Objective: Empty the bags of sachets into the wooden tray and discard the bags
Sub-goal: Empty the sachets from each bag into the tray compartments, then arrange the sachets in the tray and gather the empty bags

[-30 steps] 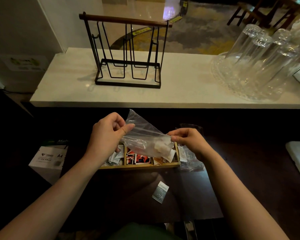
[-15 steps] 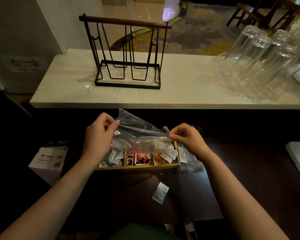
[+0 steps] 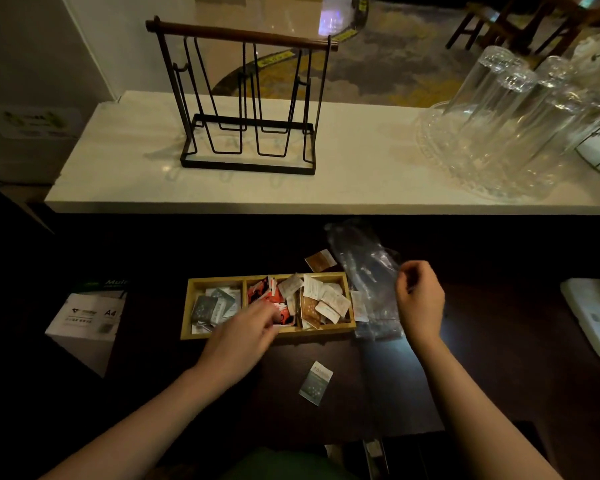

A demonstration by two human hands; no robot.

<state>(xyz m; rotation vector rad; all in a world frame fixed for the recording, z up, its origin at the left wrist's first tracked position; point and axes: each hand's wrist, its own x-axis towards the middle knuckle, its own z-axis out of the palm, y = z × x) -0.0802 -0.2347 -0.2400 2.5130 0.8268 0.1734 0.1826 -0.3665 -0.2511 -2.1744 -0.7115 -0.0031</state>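
Note:
A wooden tray (image 3: 350,308) with three compartments sits on the dark table, each holding several sachets: grey-white on the left, red in the middle, brown and white on the right. My right hand (image 3: 418,299) pinches a clear plastic bag (image 3: 364,261) to the right of the tray; the bag looks empty. My left hand (image 3: 246,332) reaches over the tray's front edge, fingers extended toward the red sachets (image 3: 267,296), blurred by motion. A brown sachet (image 3: 321,260) lies behind the tray. A grey-green sachet (image 3: 316,382) lies in front of it.
More clear bags (image 3: 378,327) lie crumpled right of the tray. A white counter (image 3: 361,181) behind carries a black wire rack (image 3: 246,102) and upturned glasses (image 3: 506,116). An A4 paper box (image 3: 87,317) stands at the left, a white object (image 3: 596,317) at the right.
The bag was held stretched over the tray by both hands. My left hand let go and dropped to the tray; my right hand carried the bag off to the right. Sachets now fill the right compartment.

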